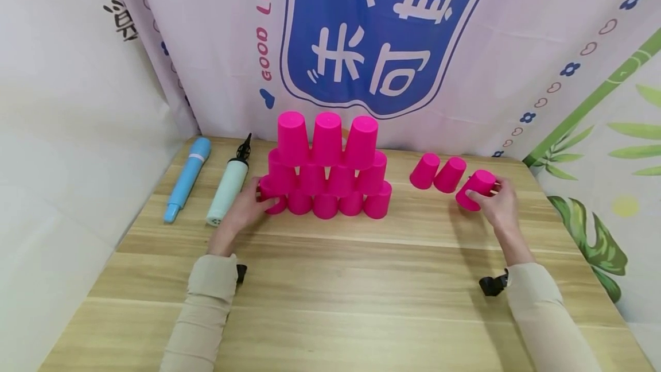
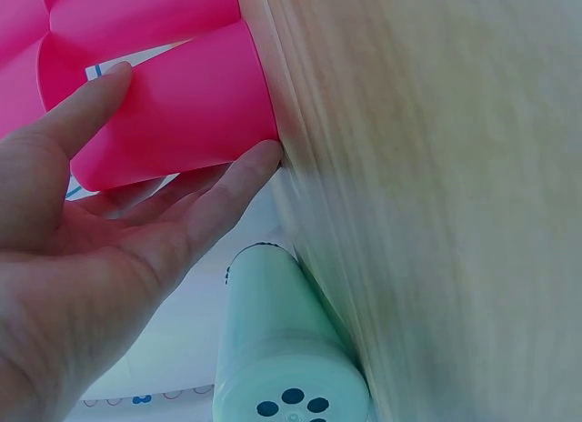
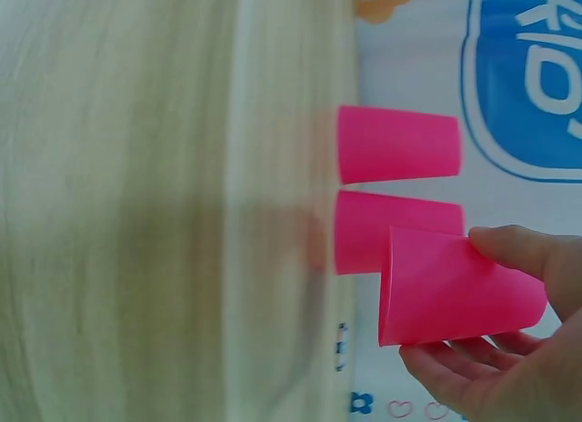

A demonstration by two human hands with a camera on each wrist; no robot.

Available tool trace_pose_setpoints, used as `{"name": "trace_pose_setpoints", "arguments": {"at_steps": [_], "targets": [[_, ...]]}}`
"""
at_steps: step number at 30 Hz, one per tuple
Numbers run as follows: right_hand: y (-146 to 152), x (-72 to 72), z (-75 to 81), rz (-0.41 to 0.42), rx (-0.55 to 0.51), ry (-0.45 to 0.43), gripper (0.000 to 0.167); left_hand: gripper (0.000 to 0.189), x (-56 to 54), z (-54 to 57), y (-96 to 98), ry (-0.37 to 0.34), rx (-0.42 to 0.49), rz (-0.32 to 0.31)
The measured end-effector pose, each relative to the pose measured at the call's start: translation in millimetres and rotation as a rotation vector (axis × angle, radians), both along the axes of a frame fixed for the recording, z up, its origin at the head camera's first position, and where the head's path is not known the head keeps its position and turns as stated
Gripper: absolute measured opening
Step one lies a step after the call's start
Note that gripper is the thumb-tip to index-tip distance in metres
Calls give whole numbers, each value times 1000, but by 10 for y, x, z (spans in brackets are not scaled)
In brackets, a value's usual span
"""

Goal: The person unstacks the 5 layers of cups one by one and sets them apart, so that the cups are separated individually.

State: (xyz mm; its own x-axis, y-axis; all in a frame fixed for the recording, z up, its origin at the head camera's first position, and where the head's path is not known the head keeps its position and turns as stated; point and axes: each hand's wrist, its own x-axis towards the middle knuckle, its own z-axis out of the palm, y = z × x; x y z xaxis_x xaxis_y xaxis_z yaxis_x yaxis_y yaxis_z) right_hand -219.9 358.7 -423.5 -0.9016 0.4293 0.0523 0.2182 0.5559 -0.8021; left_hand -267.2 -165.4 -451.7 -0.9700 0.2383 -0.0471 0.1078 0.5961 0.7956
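Pink plastic cups point(image 1: 325, 179), all upside down, are stacked in three rows at the back middle of the table; three form the top row. My left hand point(image 1: 247, 206) is around the bottom row's leftmost cup point(image 2: 182, 108), its thumb on one side and fingers on the other. To the right, my right hand point(image 1: 500, 202) grips a single cup point(image 3: 459, 287) between thumb and fingers, slightly tilted and raised off the table. Two more upside-down cups, a nearer one point(image 1: 450, 174) and a farther one point(image 1: 425, 171), stand just left of it.
A pale green hand pump point(image 1: 227, 191) with a black nozzle lies left of the stack, close to my left hand. Beyond it lies a blue pump-like tube point(image 1: 188, 179). Printed cloth point(image 1: 217, 73) hangs behind the wooden table point(image 1: 335, 303) and at both sides.
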Motion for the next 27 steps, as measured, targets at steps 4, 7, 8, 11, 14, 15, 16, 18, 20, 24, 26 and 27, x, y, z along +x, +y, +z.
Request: {"name": "trace_pose_setpoints", "arguments": {"at_steps": [4, 7, 8, 11, 14, 15, 16, 18, 20, 24, 26, 27], "targets": [[31, -36, -92, 4, 3, -9, 73, 60, 9, -4, 3, -5, 6, 4], [45, -50, -149, 2, 1, -19, 74, 60, 12, -10, 4, -9, -1, 8], [48, -57, -165, 0, 4, -20, 74, 60, 14, -9, 6, -10, -3, 9], [56, -84, -203, -2, 8, -17, 75, 60, 16, -12, 7, -13, -8, 13], [65, -114, -230, -5, 15, -17, 75, 61, 14, -15, 5, -14, -4, 13], [68, -123, -238, -6, 17, -19, 75, 61, 13, -17, 4, -15, -1, 12], [70, -131, -245, -7, 18, -21, 75, 61, 12, -18, 3, -16, 1, 12], [74, -146, -260, -9, 12, -28, 75, 61, 9, -19, 3, -14, 2, 10], [77, -160, -274, -5, 10, -39, 75, 61, 6, -20, 3, -10, 2, 9], [78, -187, -299, 3, -3, -43, 76, 60, 3, -18, 1, -6, 3, 7], [83, -202, -314, 4, -6, -37, 76, 60, 3, -14, 1, -7, 2, 7], [86, -208, -320, 4, -11, -32, 75, 60, 3, -11, 1, -6, 3, 6]]}}
